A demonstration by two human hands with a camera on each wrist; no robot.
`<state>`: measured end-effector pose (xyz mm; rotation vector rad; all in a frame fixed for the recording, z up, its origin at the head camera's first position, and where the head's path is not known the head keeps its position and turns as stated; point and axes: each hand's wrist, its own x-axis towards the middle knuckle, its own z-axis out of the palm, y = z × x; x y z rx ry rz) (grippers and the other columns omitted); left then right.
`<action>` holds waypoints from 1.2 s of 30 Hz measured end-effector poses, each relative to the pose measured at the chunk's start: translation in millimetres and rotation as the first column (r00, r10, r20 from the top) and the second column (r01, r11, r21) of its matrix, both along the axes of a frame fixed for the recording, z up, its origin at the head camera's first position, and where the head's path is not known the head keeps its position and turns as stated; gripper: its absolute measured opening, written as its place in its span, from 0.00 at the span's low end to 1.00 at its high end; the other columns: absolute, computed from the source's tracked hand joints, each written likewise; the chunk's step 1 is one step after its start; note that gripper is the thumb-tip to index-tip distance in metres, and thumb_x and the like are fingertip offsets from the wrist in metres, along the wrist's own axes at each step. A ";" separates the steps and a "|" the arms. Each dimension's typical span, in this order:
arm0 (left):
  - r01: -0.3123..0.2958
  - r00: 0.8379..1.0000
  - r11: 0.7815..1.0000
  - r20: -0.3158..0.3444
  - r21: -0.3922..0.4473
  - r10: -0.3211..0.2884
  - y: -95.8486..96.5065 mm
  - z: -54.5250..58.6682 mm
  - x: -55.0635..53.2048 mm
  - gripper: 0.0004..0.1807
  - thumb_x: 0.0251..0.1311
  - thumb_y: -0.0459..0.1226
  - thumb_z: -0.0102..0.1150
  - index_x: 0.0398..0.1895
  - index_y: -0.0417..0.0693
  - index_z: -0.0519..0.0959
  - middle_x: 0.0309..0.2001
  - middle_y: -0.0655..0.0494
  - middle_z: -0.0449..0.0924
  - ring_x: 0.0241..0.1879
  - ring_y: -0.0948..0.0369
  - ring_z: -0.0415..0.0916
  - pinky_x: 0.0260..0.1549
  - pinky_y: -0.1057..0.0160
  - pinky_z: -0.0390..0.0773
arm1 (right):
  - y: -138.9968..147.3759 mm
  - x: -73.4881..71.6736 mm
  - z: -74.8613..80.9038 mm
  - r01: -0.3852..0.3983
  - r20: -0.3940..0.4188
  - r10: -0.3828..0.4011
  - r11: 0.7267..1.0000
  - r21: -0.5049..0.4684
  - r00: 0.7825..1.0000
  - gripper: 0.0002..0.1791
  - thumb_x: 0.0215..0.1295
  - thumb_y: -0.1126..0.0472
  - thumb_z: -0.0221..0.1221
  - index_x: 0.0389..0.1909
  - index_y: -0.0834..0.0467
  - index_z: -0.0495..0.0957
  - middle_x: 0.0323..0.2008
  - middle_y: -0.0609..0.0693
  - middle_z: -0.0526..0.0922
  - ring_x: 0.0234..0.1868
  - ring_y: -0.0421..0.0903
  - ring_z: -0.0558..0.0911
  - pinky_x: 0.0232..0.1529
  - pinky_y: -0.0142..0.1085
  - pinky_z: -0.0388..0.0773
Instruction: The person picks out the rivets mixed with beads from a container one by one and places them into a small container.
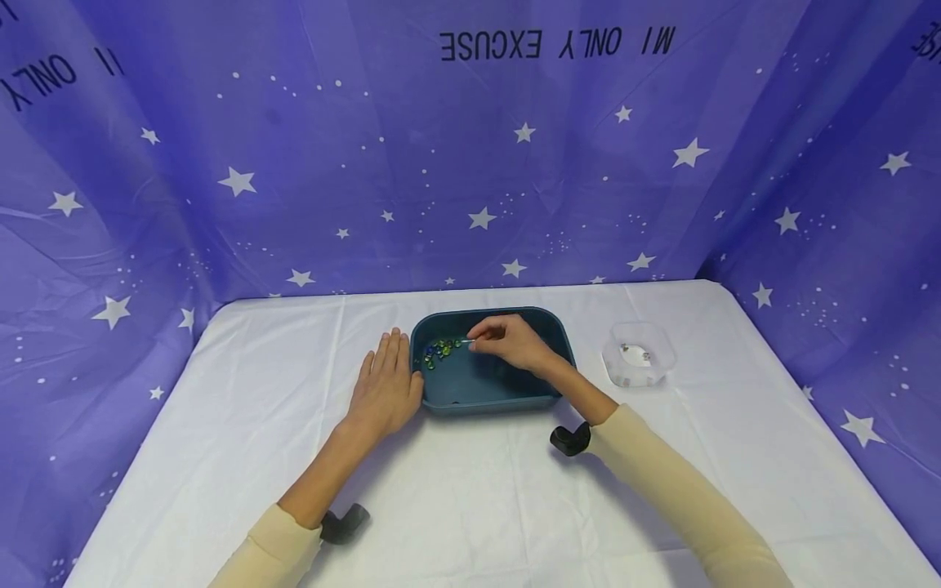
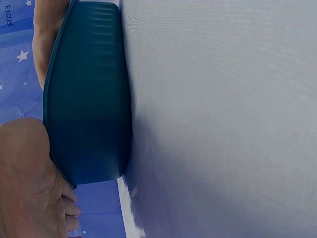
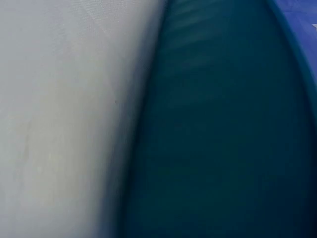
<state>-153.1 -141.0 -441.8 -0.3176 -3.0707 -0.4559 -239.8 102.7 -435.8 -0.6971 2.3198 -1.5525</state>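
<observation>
A teal plastic basin [image 1: 492,390] sits on the white-covered table, and a cluster of green and blue glass marbles [image 1: 443,349] lies at its left end. My left hand [image 1: 385,384] rests against the basin's left rim with its fingers straight; the left wrist view shows the same hand [image 2: 27,183] beside the basin wall [image 2: 89,94]. Over the inside of the basin, my right hand [image 1: 510,341] pinches a thin, pale, shiny tool [image 1: 468,340], whose tip is close to the marbles. Its kind cannot be made out. In the right wrist view only the basin's side [image 3: 213,129] appears, blurred.
Right of the basin stands a clear plastic container [image 1: 638,355] with a few small marbles in it. A white cloth [image 1: 470,498] covers the table. Purple curtains with stars [image 1: 470,163] hang behind and along both sides.
</observation>
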 end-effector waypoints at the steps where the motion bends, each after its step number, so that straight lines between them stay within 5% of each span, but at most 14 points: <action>1: 0.000 1.000 1.000 0.000 0.001 0.000 -0.1 0.1 -0.2 0.37 0.75 0.43 0.40 0.76 0.28 0.47 0.77 0.34 0.42 0.77 0.42 0.39 0.70 0.40 0.45 | -2.9 -0.6 -0.9 -0.005 -0.005 0.005 1.000 0.011 1.000 0.13 0.66 0.63 0.65 0.47 0.67 0.84 0.36 0.49 0.85 0.40 0.54 0.82 0.40 0.38 0.77; 12: 0.002 1.000 1.000 -0.011 0.002 -0.002 -0.3 -0.3 0.2 0.36 0.74 0.43 0.39 0.76 0.28 0.48 0.77 0.34 0.43 0.77 0.42 0.39 0.71 0.41 0.44 | -23.6 -6.6 -10.9 -0.083 -0.002 0.084 0.991 0.108 0.997 0.13 0.66 0.64 0.65 0.50 0.65 0.84 0.43 0.51 0.87 0.41 0.43 0.82 0.41 0.36 0.79; 23: 0.004 1.000 1.000 0.011 0.005 -0.004 -0.8 1.0 -0.1 0.36 0.75 0.43 0.38 0.77 0.28 0.47 0.78 0.35 0.42 0.77 0.43 0.38 0.71 0.41 0.44 | -43.7 -11.8 -18.7 -0.172 -0.042 0.185 0.964 0.205 0.982 0.13 0.65 0.67 0.65 0.49 0.64 0.85 0.36 0.50 0.87 0.35 0.41 0.82 0.36 0.31 0.77; 36: 0.007 1.000 1.000 0.003 0.004 -0.007 -1.0 0.8 0.1 0.36 0.75 0.43 0.38 0.76 0.28 0.47 0.77 0.34 0.42 0.77 0.42 0.39 0.71 0.41 0.45 | -47.1 -16.0 -24.9 -0.158 -0.081 0.188 0.946 0.285 0.979 0.14 0.64 0.65 0.67 0.50 0.61 0.86 0.30 0.46 0.86 0.30 0.37 0.79 0.35 0.31 0.75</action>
